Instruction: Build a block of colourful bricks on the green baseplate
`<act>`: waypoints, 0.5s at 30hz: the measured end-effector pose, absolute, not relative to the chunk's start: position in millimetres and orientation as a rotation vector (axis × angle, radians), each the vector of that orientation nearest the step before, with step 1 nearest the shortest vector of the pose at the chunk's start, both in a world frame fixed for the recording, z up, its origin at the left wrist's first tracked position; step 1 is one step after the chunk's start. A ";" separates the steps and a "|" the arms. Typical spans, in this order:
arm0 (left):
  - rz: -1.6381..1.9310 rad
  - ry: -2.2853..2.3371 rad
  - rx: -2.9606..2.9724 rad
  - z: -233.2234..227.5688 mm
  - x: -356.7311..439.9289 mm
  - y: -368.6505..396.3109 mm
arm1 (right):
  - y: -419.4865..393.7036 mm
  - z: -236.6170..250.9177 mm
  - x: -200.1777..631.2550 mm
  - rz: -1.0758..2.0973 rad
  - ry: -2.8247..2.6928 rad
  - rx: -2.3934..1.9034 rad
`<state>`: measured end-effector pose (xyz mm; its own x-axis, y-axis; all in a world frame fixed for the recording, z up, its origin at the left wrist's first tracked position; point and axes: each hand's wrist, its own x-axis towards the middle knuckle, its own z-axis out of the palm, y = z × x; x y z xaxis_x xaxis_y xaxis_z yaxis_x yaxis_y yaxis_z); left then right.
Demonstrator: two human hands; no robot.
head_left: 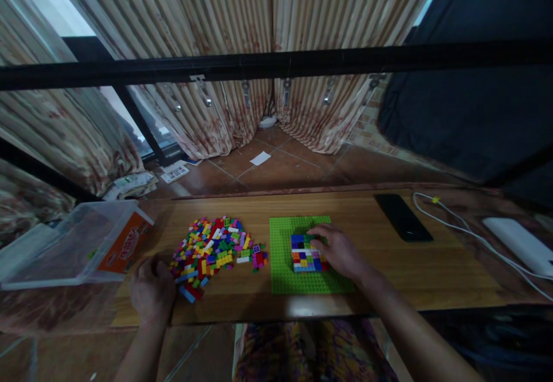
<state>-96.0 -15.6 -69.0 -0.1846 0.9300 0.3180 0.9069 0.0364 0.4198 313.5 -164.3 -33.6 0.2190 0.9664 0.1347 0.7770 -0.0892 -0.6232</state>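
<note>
A green baseplate [283,267] lies on the wooden table [389,267]. A block of coloured bricks [305,253] is built on it. My right hand [339,249] rests on the right side of that block, fingers curled over its top edge. A loose pile of small coloured bricks [213,249] spreads to the left of the plate. My left hand [151,287] lies at the pile's lower left edge, fingers bent down among the bricks. Whether it grips a brick is hidden.
A clear plastic box with an orange label [82,244] sits at the table's left end. A black phone [401,216] lies at the back right, with a white cable [458,226] and a white device [518,244] further right. A black bar [276,62] crosses overhead.
</note>
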 end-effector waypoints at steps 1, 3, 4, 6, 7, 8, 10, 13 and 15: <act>0.850 2.227 1.984 -69.1 -96.1 -15.6 | -164.0 -33.1 314.2 0.433 -1.608 -1.914; 0.860 2.225 1.983 -69.3 -96.3 -15.5 | -162.9 -31.4 315.6 0.458 -1.601 -1.926; 0.864 2.228 1.975 -69.4 -96.5 -15.5 | -162.1 -30.3 316.2 0.471 -1.594 -1.937; 0.865 2.235 1.962 -69.4 -96.6 -15.8 | -160.0 -27.7 317.5 0.498 -1.587 -1.954; 0.862 2.239 1.961 -69.2 -96.6 -16.0 | -158.8 -26.3 318.2 0.512 -1.591 -1.956; 0.854 2.240 1.967 -68.9 -96.4 -16.3 | -157.5 -24.9 319.1 0.527 -1.599 -1.952; 0.841 2.240 1.982 -67.9 -95.5 -17.0 | -154.4 -22.0 321.2 0.557 -1.619 -1.944; 0.822 2.243 1.978 -66.2 -93.8 -18.0 | -148.9 -17.7 324.7 0.591 -1.653 -1.969; 0.817 2.255 1.948 -65.5 -92.9 -18.6 | -144.6 -15.3 326.4 0.610 -1.683 -1.983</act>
<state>-92.9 -18.6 -65.5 -0.2043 0.9334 0.2951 0.9058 0.0660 0.4185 326.4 -144.6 -15.3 0.1505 0.9880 -0.0354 0.7811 -0.1408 -0.6083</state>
